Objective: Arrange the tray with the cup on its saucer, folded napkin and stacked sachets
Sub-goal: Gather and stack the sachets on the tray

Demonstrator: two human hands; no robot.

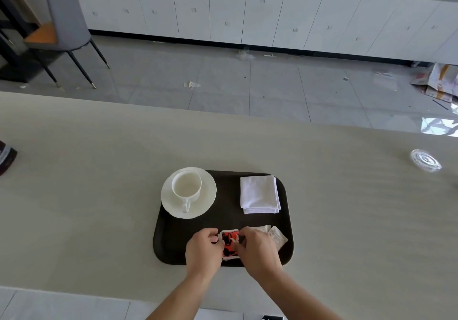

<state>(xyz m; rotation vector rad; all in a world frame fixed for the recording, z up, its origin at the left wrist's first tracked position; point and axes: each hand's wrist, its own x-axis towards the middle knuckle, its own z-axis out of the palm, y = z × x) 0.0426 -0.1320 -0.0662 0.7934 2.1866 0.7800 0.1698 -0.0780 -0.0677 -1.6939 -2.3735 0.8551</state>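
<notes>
While between left hand [204, 248] and right hand [257, 248], red sachet [230, 244] lengthwise near-to-far.

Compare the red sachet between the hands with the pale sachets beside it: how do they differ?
The red sachet is printed red and black; the pale sachets are whitish. Left hand and right hand pinch the red sachet; the pale sachets lie partly hidden by the right hand. Both are on the dark tray.

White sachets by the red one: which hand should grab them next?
Probably the right hand. The white sachets lie right beside it, toward the tray's right edge. The left hand pinches the red sachet's other side and would have to cross over.
</notes>
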